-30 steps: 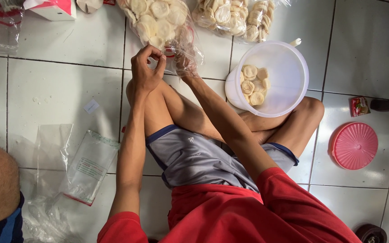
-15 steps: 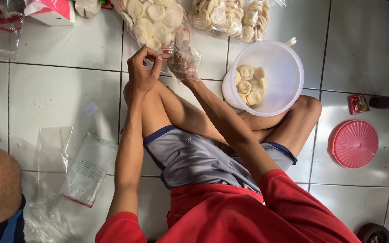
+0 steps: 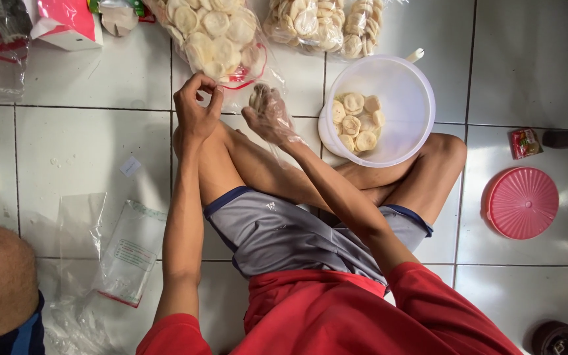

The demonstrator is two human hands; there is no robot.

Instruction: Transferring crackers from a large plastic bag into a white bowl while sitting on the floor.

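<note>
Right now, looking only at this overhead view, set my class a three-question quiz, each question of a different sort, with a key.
1. True or false: the white bucket holds round pale crackers.
2. Which colour is the round lid on the tiled floor? A green, B pink, C black.
3. Fill in: the right hand is inside a clear plastic ____ .

Key
1. True.
2. B, pink; it lies apart from the bucket.
3. Bag. The left hand pinches at the mouth of the filled cracker bag.
</note>
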